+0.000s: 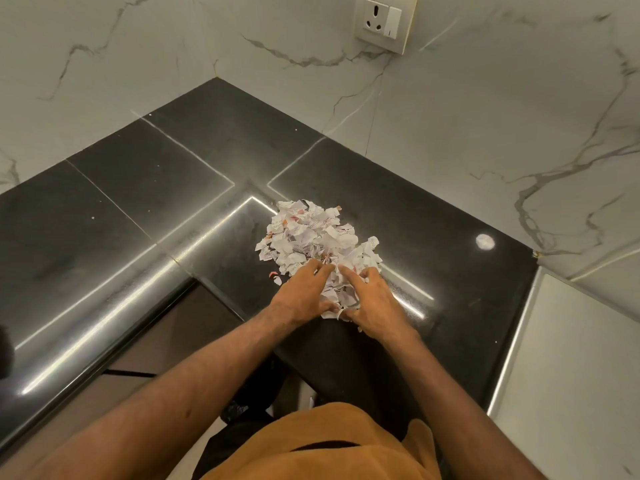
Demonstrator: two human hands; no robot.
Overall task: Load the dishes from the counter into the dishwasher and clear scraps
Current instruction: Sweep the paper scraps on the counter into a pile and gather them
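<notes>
Head view: no dishes or dishwasher in sight, and I judge the scrap-clearing unfinished. The paper scraps sit heaped mid-frame on the black counter. My left hand and right hand bracket the heap's near end, fingers spread, pressing rather than pinching. The counter edge drops away lower centre, bare counter lies either side, and walls close off the top and right.

Paper scraps lie on the counter, wall socket behind.
</notes>
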